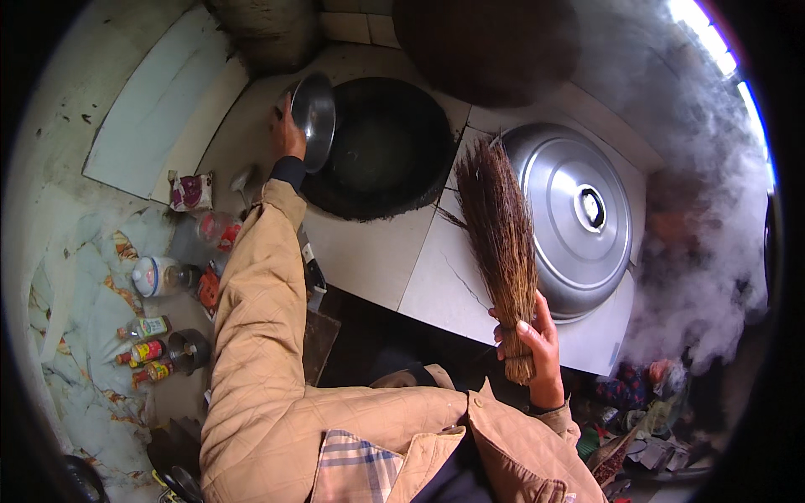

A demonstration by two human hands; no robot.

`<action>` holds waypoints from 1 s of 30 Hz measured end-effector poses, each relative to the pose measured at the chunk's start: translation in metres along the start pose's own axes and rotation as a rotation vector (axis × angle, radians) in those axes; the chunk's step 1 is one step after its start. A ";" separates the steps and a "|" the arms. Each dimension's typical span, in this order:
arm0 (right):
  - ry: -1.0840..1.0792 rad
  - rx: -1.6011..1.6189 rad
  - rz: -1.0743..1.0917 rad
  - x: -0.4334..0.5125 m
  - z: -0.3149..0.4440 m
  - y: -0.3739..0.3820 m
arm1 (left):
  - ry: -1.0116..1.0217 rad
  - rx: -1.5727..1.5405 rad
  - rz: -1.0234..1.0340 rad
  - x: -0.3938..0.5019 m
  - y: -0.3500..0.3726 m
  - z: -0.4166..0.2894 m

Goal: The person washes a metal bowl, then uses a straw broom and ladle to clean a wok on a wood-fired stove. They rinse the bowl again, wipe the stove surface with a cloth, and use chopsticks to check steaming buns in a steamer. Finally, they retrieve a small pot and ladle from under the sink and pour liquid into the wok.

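My left hand [290,133] grips the rim of a metal basin [314,119], which is tilted on its side at the left edge of a large built-in wok [383,151]. The wok is dark, and a little cloudy liquid seems to lie at its bottom. In my right hand [542,352] is a brush of bundled brown twigs [500,232], held near its tied end with the bristles pointing away from me. The brush is above the tiled stove top [421,276], just left of a big domed aluminium lid [566,220].
A dark round lid [487,47] stands behind the wok. Steam [698,251] drifts on the right. Bottles [148,352], a white jar [151,276], a ladle [242,179] and a black-handled knife [313,267] lie to the left. Mixed clutter [654,427] fills the lower right.
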State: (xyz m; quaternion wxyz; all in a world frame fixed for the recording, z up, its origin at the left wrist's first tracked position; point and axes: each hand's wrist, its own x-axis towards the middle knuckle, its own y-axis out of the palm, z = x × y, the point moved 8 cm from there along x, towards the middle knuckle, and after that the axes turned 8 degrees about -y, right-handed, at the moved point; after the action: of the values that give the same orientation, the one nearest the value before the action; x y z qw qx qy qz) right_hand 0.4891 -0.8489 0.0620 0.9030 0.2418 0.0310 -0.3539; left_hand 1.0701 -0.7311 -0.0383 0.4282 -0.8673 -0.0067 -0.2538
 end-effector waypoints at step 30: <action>-0.132 -0.010 -0.061 0.053 0.014 0.024 | -1.039 -1.176 0.533 -0.185 0.027 -0.031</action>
State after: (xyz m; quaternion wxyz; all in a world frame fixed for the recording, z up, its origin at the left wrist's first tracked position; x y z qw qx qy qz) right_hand 0.5427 -0.8733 0.0716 0.8930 0.2122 -0.0195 -0.3964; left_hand 0.9017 -0.7332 -0.1258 -0.1072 -0.9289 0.1358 0.3273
